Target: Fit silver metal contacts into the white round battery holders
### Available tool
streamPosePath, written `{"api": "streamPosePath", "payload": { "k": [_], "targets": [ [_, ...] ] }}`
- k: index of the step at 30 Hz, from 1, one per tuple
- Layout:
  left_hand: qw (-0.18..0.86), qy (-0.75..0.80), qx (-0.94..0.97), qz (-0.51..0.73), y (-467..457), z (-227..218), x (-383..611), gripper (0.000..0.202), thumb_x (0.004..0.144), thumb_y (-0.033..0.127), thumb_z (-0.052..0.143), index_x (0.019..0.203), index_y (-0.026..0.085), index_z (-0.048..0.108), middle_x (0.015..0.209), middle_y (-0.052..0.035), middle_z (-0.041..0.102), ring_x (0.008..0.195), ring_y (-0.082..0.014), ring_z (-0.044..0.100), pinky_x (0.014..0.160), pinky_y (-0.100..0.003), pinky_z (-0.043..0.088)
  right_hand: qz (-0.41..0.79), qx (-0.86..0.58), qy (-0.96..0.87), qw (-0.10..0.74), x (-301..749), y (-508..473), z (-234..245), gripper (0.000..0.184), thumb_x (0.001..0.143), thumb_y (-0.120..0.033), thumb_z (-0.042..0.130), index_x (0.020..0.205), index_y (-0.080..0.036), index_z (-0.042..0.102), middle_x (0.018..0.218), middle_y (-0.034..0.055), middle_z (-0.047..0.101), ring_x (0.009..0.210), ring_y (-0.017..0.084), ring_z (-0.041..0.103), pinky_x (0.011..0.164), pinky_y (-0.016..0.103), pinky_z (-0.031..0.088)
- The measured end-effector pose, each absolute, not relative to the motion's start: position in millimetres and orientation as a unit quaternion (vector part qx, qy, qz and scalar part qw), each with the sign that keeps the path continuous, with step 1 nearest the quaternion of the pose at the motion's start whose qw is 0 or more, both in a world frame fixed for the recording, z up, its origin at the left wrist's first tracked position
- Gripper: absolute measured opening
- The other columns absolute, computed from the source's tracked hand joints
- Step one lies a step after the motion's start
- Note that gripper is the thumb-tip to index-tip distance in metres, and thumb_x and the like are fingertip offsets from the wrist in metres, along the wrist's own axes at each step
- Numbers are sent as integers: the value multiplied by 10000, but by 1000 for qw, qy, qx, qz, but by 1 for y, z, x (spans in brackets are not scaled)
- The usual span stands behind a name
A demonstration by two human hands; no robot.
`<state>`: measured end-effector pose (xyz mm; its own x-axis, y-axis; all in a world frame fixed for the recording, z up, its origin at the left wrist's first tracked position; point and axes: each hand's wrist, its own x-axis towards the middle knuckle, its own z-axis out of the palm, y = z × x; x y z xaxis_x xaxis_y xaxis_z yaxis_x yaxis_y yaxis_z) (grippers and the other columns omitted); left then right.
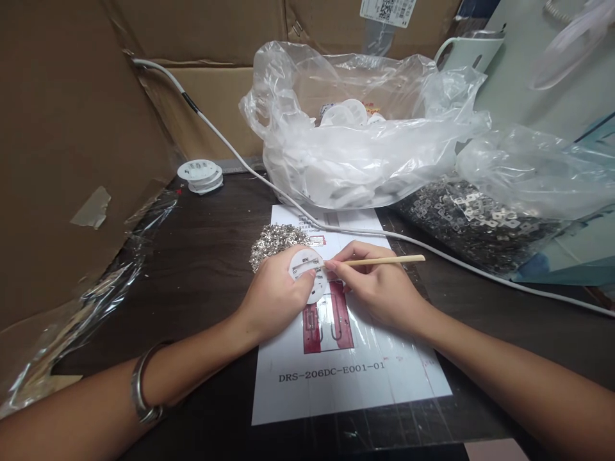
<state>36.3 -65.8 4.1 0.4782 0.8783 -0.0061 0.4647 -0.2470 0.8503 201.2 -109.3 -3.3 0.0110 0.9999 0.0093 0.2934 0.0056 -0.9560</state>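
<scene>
My left hand (276, 298) grips a round white plastic disc (307, 270) with thin metal strips on its face, thumb pressed on it. My right hand (377, 288) pinches a thin wooden stick (384, 260), whose tip touches the disc's right edge. Both hands rest over a white instruction sheet (336, 374) with a red diagram and the code DRS-206DC-E001-01. A small heap of shiny metal clips (276, 242) lies just behind my left hand.
A clear bag of white discs (355, 147) stands behind the sheet. A bag of metal parts (475, 218) lies to the right. Stacked discs (200, 175) sit at the back left. A white cable (432, 246) crosses the dark table (202, 269). Cardboard walls surround the place.
</scene>
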Motion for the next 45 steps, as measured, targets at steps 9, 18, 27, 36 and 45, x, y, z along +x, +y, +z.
{"api": "streamPosePath", "payload": {
  "k": [9,18,27,36,45],
  "targets": [
    [403,459,754,240,-68,2,34,93,805,175,512,830,178,602,820,-15,660,769,-186,591,700,-330,454,408,-564,-578,426,201,-108,-4,184,842,-283,597,707,-158,610,684,18,629,613,115,540,538,254,401],
    [421,454,741,260,-68,1,34,126,803,165,537,881,171,636,865,-16,679,797,-177,615,732,-315,464,427,-556,-599,387,206,-111,-3,180,836,-295,597,710,-168,613,733,42,664,596,122,540,567,266,428],
    [420,457,743,252,-67,3,34,115,805,163,532,860,175,632,835,-10,678,766,-173,609,704,-309,464,435,-556,-588,394,205,-112,-6,201,849,-313,592,707,-171,602,754,45,673,635,135,572,589,274,447],
    [430,437,741,273,-69,1,33,108,832,196,546,902,180,627,878,-13,682,809,-173,617,739,-303,474,429,-545,-553,462,203,-110,-4,190,825,-318,647,741,-148,640,700,34,669,612,123,604,523,236,461],
    [451,417,719,324,-71,3,32,135,845,223,567,963,196,625,907,3,687,831,-150,628,748,-254,492,433,-517,-519,526,201,-114,-6,195,819,-331,667,776,-141,665,711,45,689,588,126,628,507,230,485]
  ]
}}
